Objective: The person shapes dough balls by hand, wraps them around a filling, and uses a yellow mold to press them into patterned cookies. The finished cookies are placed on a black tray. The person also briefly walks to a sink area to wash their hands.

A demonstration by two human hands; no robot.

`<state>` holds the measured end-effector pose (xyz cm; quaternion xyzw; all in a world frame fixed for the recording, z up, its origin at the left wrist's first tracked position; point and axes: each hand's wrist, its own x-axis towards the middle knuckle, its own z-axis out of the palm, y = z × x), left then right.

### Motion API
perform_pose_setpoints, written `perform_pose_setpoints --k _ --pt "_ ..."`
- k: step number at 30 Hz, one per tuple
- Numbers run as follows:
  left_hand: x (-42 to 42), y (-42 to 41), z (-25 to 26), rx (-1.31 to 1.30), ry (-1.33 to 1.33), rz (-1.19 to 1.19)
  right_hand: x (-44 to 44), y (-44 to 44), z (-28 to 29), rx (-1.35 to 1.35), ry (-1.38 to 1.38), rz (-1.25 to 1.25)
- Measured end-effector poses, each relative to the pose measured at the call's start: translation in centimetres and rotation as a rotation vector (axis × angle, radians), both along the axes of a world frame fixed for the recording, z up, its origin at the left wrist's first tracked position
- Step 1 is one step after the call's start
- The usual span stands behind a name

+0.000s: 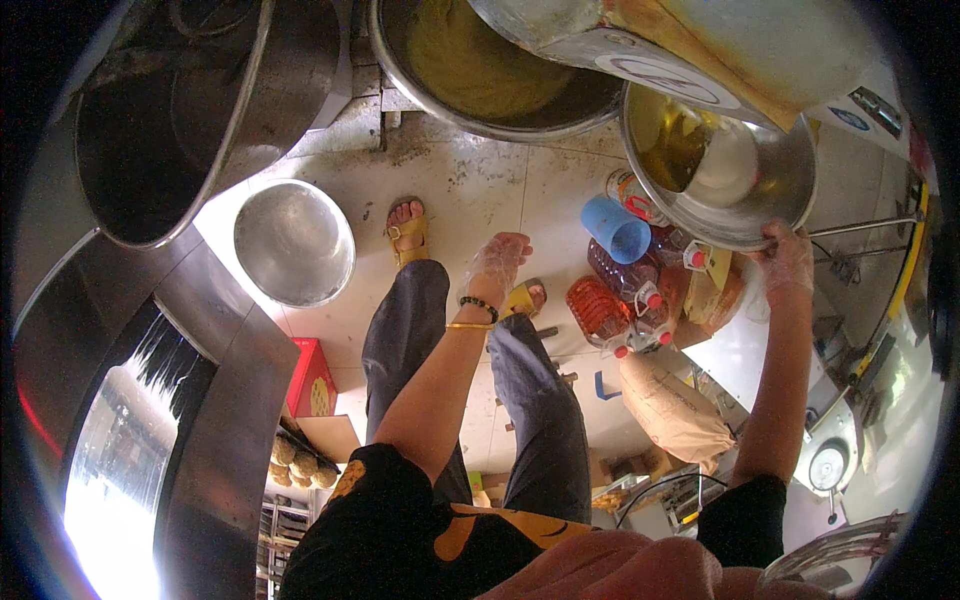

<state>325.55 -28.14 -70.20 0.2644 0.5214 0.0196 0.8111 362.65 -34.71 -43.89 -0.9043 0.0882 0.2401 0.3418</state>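
Observation:
My right hand (pixel 787 259), in a clear thin glove, grips the rim of a metal bowl (pixel 787 169) at the upper right. The bowl is tilted and holds yellow liquid and a pale mass. Over it hangs the underside of a stained machine head (pixel 712 45). My left hand (pixel 501 259), also in a clear glove, is held out over the floor with nothing in it, its fingers loosely extended. At the top centre is a large steel mixing bowl (pixel 480 127) with a yellowish mass inside.
A large empty steel bowl (pixel 202 172) stands upper left, near a round metal basin (pixel 294 244). Bottles of red liquid (pixel 596 307), a blue plastic cup (pixel 615 229) and a brown paper sack (pixel 671 409) are on the right. A red box (pixel 309 379) stands left of my legs.

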Motion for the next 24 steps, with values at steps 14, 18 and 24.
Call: perform_pose_setpoints --k 14,18,24 --pt "-0.3 -0.1 0.0 -0.001 -0.093 0.030 1.9 -0.5 1.3 -0.026 0.038 0.133" --pt "-0.1 0.3 0.5 0.011 -0.021 -0.017 0.0 2.2 2.4 0.002 0.031 0.078" --pt "0.3 0.4 0.6 0.025 0.020 -0.023 2.0 1.3 2.1 -0.022 0.052 0.098"
